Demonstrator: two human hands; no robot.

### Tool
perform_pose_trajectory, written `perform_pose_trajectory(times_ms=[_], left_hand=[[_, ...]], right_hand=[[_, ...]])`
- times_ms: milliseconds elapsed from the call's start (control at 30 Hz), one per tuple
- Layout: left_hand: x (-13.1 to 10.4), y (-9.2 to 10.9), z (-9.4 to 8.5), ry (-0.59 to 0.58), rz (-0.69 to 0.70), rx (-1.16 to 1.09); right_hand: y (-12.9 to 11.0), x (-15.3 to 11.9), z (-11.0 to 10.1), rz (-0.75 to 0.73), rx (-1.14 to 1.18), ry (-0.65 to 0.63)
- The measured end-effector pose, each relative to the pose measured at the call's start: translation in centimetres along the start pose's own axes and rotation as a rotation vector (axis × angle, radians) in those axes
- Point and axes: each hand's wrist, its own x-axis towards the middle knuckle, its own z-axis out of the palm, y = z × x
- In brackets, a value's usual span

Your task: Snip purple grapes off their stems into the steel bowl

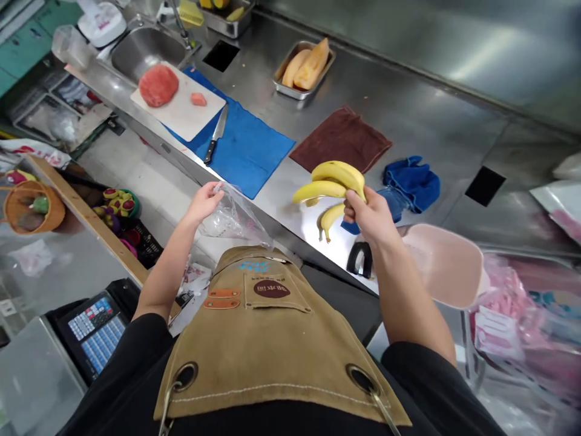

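Tan apron [281, 348] faces a steel counter [436, 127], left hand [203, 203] pinching a plastic bag [235, 217], right hand [373, 217] gripping bananas [338, 174].

Bananas [336, 174] in right hand [372, 215], bag [233, 217] in left hand [204, 203]

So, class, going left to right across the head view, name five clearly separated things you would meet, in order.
Orange basket → large red fruit piece → left hand → bananas → pale pink bin.
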Motion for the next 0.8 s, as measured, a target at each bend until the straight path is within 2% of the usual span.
perform_pose_trajectory(times_ms=[33, 100, 200, 333, 433, 567, 667, 733, 800], left_hand=[[-0.2, 0.1, -0.1, -0.004, -0.024, 0.003], [-0.5, 0.3, -0.3, -0.006, -0.075, -0.001], [-1.4, 0.8, -0.6, 0.024, -0.106, -0.044], [-3.6, 1.2, -1.0, 0.017, -0.100, -0.128], [-6.2, 1.1, -1.0, -0.002, -0.077, -0.228], [-9.1, -0.3, 0.2, 0.037, -0.077, -0.359], [-9.5, -1.7, 1.4, 0.111, -0.106, -0.368], [-9.3, -2.3, 1.8, 0.149, -0.122, -0.347], [-9.0, -2.5, 1.7, 0.138, -0.110, -0.318]], right_hand=[[-1.2, -1.4, 0.3, 0.057, 0.141, -0.149], [-3.2, -4.4, 1.1, 0.129, 0.320, -0.319], [-5.4, -8.0, 2.8, 0.193, 0.445, -0.438], [-6.5, -10.2, 5.8, 0.196, 0.521, -0.482], [-5.5, -10.8, 8.8, 0.156, 0.523, -0.465], [-2.3, -11.8, 12.0, 0.143, 0.403, -0.458], [0.1, -12.4, 12.6, 0.199, 0.275, -0.527], [1.5, -12.7, 12.1, 0.234, 0.221, -0.595], [2.6, -12.9, 11.5, 0.243, 0.185, -0.650]])
